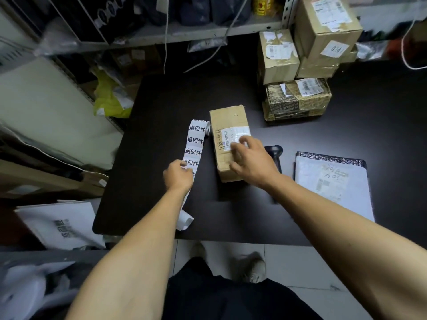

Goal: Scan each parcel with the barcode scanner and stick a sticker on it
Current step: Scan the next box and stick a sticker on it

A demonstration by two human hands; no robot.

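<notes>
Directly under right-hand fingers (242, 144), parcel (227, 125)

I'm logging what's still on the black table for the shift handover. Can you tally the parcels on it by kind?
Plain brown cardboard boxes: 4 (one under the right hand at; three stacked at)
Dark patterned box: 1
White mailer bags: 1
Total: 6 parcels

barcode scanner (274, 155) mostly hidden behind right hand (251, 161), parcel label (232, 137) text illegible
</notes>
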